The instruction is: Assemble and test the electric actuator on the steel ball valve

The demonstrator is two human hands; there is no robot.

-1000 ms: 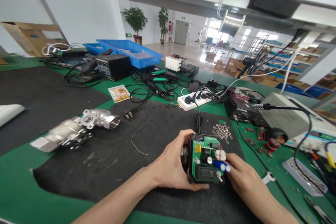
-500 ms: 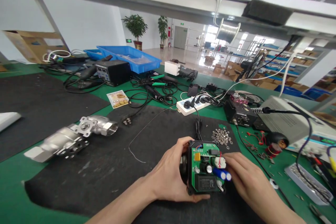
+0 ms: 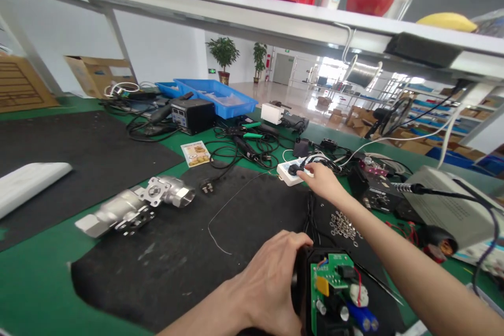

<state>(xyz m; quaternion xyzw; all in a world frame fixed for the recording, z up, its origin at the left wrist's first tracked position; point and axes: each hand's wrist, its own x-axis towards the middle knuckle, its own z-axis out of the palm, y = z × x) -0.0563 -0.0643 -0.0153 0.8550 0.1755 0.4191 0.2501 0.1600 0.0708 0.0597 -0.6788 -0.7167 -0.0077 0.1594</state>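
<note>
My left hand [image 3: 271, 283] is wrapped round the left side of a black housing [image 3: 302, 278], which holds a green circuit board [image 3: 334, 268] with blue cylinders, a yellow part and a red wire. Over at the white power strip [image 3: 289, 175], my right hand [image 3: 321, 181] has its fingers closed at a black plug [image 3: 294, 169] beside other plugs. Black cables [image 3: 311, 220] run from near the strip down toward the housing.
Metal valves [image 3: 126, 210] lie on the black mat at the left. Small metal rings [image 3: 343, 226] are scattered right of centre. Behind stand a black box [image 3: 193, 115] and a blue tray [image 3: 220, 100]. A loaded shelf [image 3: 252, 13] spans overhead.
My right hand has left the circuit board and reached forward to the power strip. The view has shifted, and the housing in my left hand now sits lower in the picture.
</note>
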